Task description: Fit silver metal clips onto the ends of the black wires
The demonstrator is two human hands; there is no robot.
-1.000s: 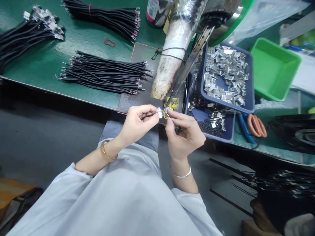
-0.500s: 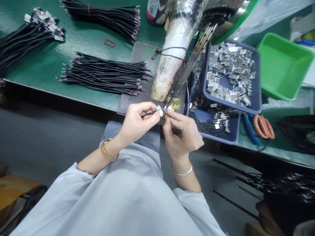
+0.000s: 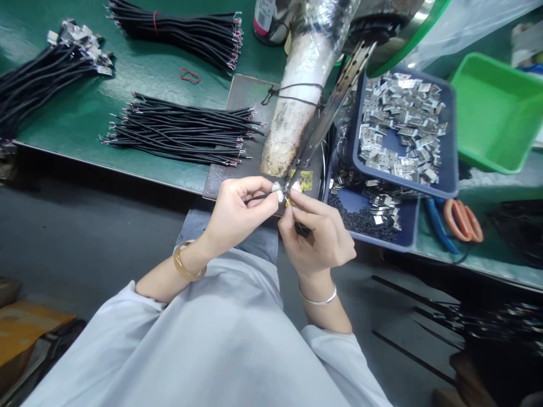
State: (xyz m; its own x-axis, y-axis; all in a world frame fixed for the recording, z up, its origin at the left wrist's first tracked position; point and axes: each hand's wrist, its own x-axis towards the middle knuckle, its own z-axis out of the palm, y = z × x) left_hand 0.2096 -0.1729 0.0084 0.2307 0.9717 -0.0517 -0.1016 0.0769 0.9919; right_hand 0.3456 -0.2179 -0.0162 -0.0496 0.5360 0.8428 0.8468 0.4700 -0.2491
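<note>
My left hand (image 3: 237, 212) pinches the end of a thin black cable (image 3: 259, 196) just in front of the bench edge. My right hand (image 3: 318, 232) is closed too, its fingertips pressed on a small shiny metal clip (image 3: 292, 188) at the cable's tip, where the two hands meet. A small dark piece shows under the right palm. A loose pile of black cables with stripped ends (image 3: 182, 130) lies on the green bench to the left of the hands.
A blue tray of metal clips (image 3: 403, 124) sits over a second blue tray (image 3: 373, 215) at right. A wrapped machine column (image 3: 297, 96) stands behind the hands. More cable bundles (image 3: 178, 28) and clipped cables (image 3: 51, 62) lie at back left. A green bin (image 3: 492, 107) and orange-handled scissors (image 3: 462, 217) are right.
Both hands stay together at the cable tip; the right hand's fingers have shifted slightly on the clip. The view has drifted a little.
</note>
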